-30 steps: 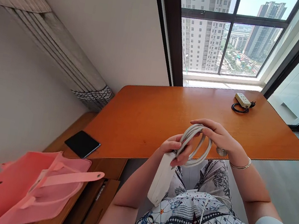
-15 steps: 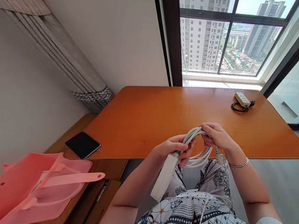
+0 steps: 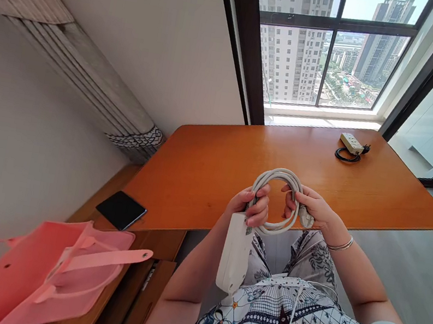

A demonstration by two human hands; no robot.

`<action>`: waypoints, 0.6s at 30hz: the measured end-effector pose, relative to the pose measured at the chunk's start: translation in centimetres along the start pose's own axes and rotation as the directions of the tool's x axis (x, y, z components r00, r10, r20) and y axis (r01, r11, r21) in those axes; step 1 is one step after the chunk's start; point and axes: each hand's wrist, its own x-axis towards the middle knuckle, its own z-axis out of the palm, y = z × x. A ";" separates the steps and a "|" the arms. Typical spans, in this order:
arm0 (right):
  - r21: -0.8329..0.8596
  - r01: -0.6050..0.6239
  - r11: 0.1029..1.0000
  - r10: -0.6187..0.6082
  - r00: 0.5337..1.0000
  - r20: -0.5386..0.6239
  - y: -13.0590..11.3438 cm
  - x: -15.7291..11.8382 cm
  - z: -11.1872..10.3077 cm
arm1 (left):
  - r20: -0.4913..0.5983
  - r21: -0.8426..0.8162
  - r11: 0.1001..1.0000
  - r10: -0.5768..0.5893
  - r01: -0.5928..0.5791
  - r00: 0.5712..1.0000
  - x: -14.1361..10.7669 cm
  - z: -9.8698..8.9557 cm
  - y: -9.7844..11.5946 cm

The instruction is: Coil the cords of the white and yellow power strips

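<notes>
A white power strip (image 3: 235,253) hangs below my left hand (image 3: 253,204), whose fingers are wrapped round the left side of its coiled white cable (image 3: 281,174). My right hand (image 3: 307,203) pinches the right side of the same coil, with the pale plug (image 3: 306,217) beside its fingers. The coil forms a round loop between both hands, above my lap and near the table's front edge.
On the brown table (image 3: 207,166), a second power strip (image 3: 351,144) with a black cord lies at the back right. A black tablet (image 3: 121,210) rests at the left corner. A pink bag (image 3: 53,267) stands at the lower left. Beyond the table is a window (image 3: 328,64).
The coil has opened into a rounder loop facing me. My left hand has shifted slightly left, and the strip has turned to hang more upright. The plug has moved a little left.
</notes>
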 end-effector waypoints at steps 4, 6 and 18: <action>0.091 -0.008 0.996 0.011 0.999 -0.035 0.0 0.1 0.7 | 0.006 0.016 1.000 0.011 -0.011 1.000 -0.1 0.4 0.2; 0.108 -0.010 0.994 0.014 0.999 -0.038 -0.2 0.0 0.9 | 0.018 0.057 0.998 0.009 -0.010 1.000 -0.3 0.4 0.3; 0.031 -0.017 0.999 0.019 0.997 -0.070 -1.0 -1.1 0.5 | -0.110 0.321 0.947 -0.001 0.036 0.994 -0.3 -1.4 0.7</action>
